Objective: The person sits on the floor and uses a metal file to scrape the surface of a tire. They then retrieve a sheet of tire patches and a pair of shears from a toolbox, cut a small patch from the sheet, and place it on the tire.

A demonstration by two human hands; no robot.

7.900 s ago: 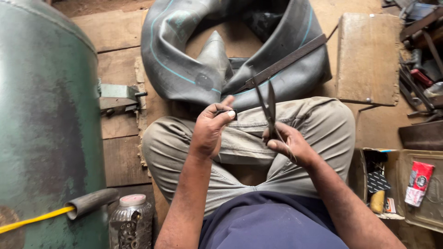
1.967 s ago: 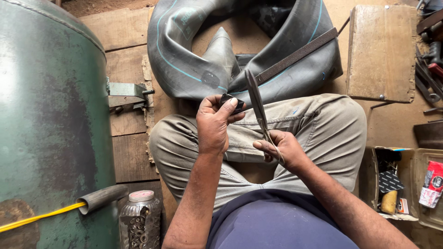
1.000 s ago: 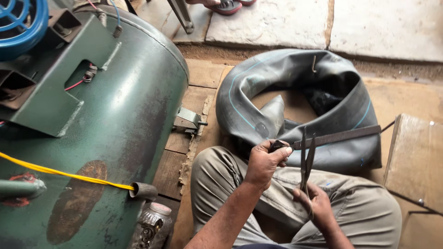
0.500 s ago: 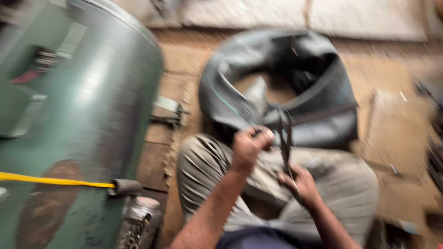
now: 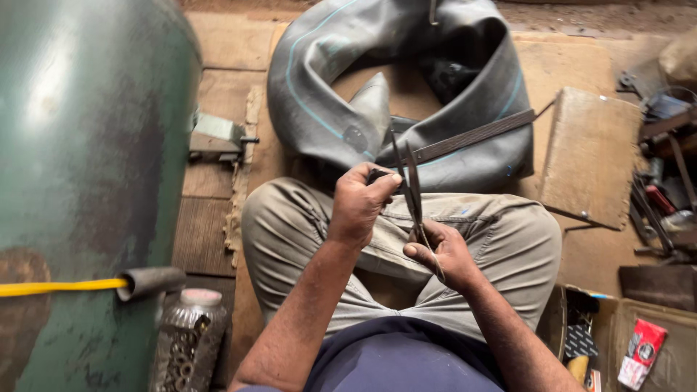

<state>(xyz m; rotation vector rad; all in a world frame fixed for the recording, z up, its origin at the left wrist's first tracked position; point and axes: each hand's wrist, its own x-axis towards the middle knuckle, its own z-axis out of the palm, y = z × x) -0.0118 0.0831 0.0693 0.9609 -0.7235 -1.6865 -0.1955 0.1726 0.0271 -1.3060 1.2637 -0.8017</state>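
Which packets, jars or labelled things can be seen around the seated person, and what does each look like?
Red and white packet: small, flat, standing in the tray at lower right.
Dark patterned packet: in the open box beside it, with something yellow below.
Clear jar: pale lid, full of small dark metal bits, beside the green tank at lower left.
No signs or screens.
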